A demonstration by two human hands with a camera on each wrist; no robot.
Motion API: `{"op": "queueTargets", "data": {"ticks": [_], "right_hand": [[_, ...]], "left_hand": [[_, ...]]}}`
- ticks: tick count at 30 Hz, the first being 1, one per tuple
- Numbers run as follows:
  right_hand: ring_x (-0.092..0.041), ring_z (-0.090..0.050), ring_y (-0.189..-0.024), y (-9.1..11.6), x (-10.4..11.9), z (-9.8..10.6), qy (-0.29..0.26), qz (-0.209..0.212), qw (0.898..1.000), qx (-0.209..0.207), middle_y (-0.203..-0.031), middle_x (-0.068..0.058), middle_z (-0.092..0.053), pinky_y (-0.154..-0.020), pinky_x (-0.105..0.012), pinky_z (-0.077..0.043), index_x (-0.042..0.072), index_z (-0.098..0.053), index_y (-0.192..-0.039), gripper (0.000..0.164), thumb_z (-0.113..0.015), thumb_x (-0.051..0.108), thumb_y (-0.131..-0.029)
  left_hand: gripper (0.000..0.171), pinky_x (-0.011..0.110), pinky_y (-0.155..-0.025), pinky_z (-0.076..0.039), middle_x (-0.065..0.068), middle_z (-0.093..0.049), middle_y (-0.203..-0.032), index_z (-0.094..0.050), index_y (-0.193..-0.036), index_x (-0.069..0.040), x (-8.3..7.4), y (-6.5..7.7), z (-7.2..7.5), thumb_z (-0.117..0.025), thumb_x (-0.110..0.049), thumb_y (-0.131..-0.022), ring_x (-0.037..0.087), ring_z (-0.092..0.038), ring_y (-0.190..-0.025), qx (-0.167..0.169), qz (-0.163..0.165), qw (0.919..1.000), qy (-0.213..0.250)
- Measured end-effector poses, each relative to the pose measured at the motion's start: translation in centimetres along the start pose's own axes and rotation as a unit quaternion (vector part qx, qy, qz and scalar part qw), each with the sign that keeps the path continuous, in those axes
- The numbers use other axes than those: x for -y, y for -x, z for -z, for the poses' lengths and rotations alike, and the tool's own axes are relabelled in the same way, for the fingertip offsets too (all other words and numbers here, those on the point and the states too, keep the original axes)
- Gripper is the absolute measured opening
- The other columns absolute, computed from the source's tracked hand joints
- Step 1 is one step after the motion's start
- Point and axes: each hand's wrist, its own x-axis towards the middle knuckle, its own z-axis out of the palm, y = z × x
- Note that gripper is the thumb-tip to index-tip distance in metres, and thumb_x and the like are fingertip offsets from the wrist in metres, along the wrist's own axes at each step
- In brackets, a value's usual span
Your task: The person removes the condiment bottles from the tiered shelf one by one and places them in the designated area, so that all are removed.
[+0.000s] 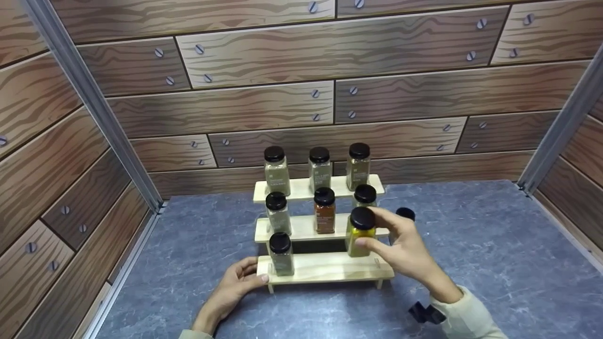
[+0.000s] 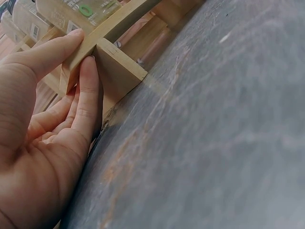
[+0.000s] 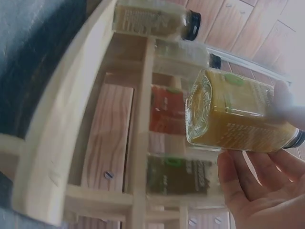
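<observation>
A pale wooden three-tier rack (image 1: 325, 269) stands on the table with spice jars on its steps. My right hand (image 1: 407, 249) grips a black-capped glass jar of yellow spice (image 1: 361, 241) near the right end of the bottom step. In the right wrist view the underside of this yellow jar (image 3: 200, 112) shows, off the step. My left hand (image 1: 235, 285) pinches the left end of the bottom step, thumb on top and fingers below, as the left wrist view shows. Beside that thumb, a jar with grey-green contents (image 1: 282, 258) stands upright.
On the middle step are a pale jar (image 1: 279, 217), a red-brown jar (image 1: 325, 214) and a partly hidden jar (image 1: 365, 195). Three jars, one of them greenish (image 1: 359, 169), line the top step. Another black cap (image 1: 405, 214) shows behind my right hand. Wood-patterned walls (image 1: 264, 108) enclose the table.
</observation>
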Motion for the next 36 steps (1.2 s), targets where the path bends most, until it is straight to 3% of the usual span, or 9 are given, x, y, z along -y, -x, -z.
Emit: {"op": "queueTargets", "data": {"ticks": [4, 14, 21, 36], "right_hand": [[-0.017, -0.076, -0.104, 0.0, 0.1, 0.8, -0.008, 0.010, 1.000, -0.007, -0.117, -0.019, -0.077, -0.095, -0.025, -0.061, -0.005, -0.069, -0.131, 0.060, -0.086, -0.016, -0.075], [-0.013, -0.076, -0.104, 0.1, 0.3, 2.8, 0.029, -0.016, 0.999, -0.027, -0.115, -0.011, -0.079, -0.094, -0.023, -0.061, -0.003, -0.071, -0.128, 0.058, -0.087, -0.015, -0.074], [-0.011, -0.075, -0.095, 0.1, 0.5, 4.2, 0.062, -0.026, 0.997, -0.041, -0.109, -0.004, -0.080, -0.082, -0.021, -0.060, 0.001, -0.073, -0.124, 0.056, -0.089, -0.013, -0.073], [-0.009, -0.073, -0.093, 0.0, 0.1, 7.4, 0.101, -0.025, 0.991, -0.085, -0.108, -0.002, -0.078, -0.088, -0.017, -0.058, -0.003, -0.073, -0.124, 0.056, -0.087, -0.019, -0.071]], "left_hand": [[0.069, 0.029, -0.101, -0.060, 0.023, -0.066, -0.137, -0.042, -0.149, 0.018, 0.0, 0.0, -0.1, -0.078, -0.007, -0.095, 0.020, -0.072, -0.114, -0.001, 0.000, 1.0000, 0.002], [0.068, 0.028, -0.100, -0.060, 0.023, -0.066, -0.137, -0.041, -0.148, 0.020, 0.0, 0.0, -0.2, -0.077, -0.007, -0.096, 0.019, -0.072, -0.113, 0.003, -0.005, 1.0000, 0.003], [0.070, 0.029, -0.100, -0.060, 0.022, -0.067, -0.136, -0.043, -0.148, 0.019, 0.1, -0.1, -0.1, -0.078, -0.007, -0.094, 0.020, -0.072, -0.113, 0.000, 0.003, 1.0000, 0.000], [0.071, 0.029, -0.101, -0.060, 0.021, -0.066, -0.136, -0.040, -0.149, 0.019, -0.2, 0.0, -0.1, -0.077, -0.007, -0.095, 0.020, -0.072, -0.113, 0.002, 0.003, 0.9999, 0.010]]}}
